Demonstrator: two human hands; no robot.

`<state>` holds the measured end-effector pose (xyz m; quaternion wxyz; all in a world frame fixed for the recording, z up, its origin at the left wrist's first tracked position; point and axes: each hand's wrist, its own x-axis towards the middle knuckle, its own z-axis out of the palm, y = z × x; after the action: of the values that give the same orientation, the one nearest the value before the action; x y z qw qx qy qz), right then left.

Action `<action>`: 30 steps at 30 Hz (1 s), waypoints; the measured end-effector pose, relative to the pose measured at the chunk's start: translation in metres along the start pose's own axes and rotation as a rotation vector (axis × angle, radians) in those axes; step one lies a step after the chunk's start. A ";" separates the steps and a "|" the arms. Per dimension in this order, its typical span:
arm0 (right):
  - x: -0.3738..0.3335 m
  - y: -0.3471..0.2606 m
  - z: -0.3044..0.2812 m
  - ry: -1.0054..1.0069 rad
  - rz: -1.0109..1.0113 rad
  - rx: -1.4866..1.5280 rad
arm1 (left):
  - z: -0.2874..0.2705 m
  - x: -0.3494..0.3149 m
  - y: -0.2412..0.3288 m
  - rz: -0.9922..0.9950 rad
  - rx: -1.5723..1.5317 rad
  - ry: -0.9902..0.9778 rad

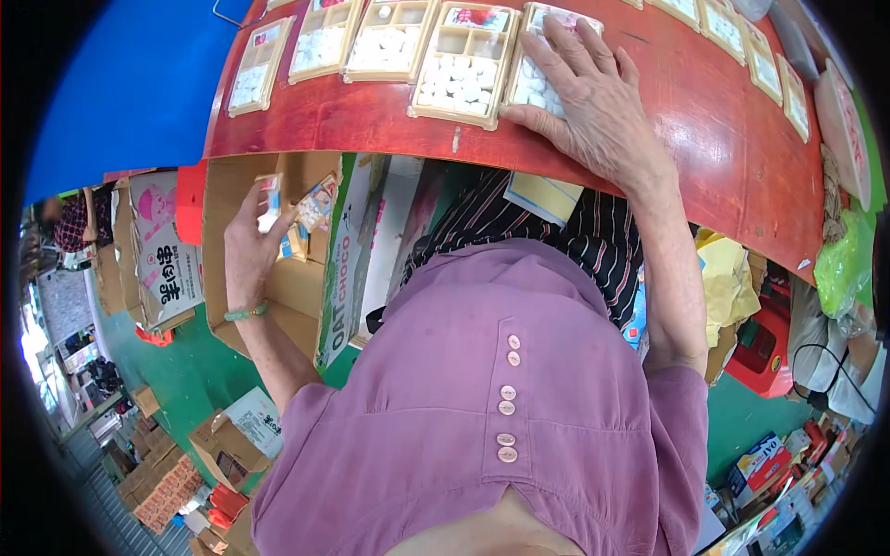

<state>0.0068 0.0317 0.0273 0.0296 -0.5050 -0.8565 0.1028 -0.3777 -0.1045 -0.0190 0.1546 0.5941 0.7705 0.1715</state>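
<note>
My left hand (248, 248) is closed around a small pack (270, 196) with white contents. It is held above an open cardboard box (292, 301) beneath the table edge. Inside that box lie a few similar small packs (313, 206). Across a tray of white pieces (532, 88) on the red table, my right hand (593, 107) rests with fingers spread, its thumb by the near edge. The hand hides much of this tray. Directly left of it sits another compartmented tray (456, 82), its near section full of white pieces and its small sections bare.
More trays (320, 46) line the red table (686, 93) to the left and the far right. A blue surface (120, 93) adjoins its left end. Below stand a green-sided carton (343, 269) and a red plastic stool (768, 343). A green plastic bag (839, 269) hangs at the right.
</note>
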 end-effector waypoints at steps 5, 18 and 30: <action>-0.005 0.004 -0.006 0.006 0.034 0.092 | 0.013 0.000 0.049 0.091 -0.265 -0.255; -0.082 0.063 0.019 0.289 0.011 -0.138 | 0.159 0.017 0.158 0.089 -0.382 -0.688; -0.134 0.101 0.016 0.385 0.029 0.070 | 0.221 0.014 0.164 0.290 -0.571 -0.811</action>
<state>0.1562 -0.0400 -0.0015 0.2089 -0.5263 -0.8235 0.0345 -0.1419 -0.0346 -0.1430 0.5716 0.6476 0.4809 0.1507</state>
